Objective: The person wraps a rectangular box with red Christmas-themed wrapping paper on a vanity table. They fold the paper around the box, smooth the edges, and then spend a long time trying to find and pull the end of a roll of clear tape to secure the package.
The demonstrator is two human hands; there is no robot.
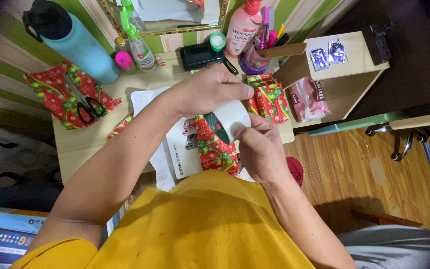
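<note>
Now both hands grip white tape roll.

Look: wide white roll of tape, dark inner core
Pose: on edge, possibly tilted
Place: above red Christmas-wrapped parcel

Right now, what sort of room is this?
Probably a bedroom or home corner used as a dressing table: a framed mirror, a pink lotion bottle and a blue water flask crowd a small wooden desk.
</note>
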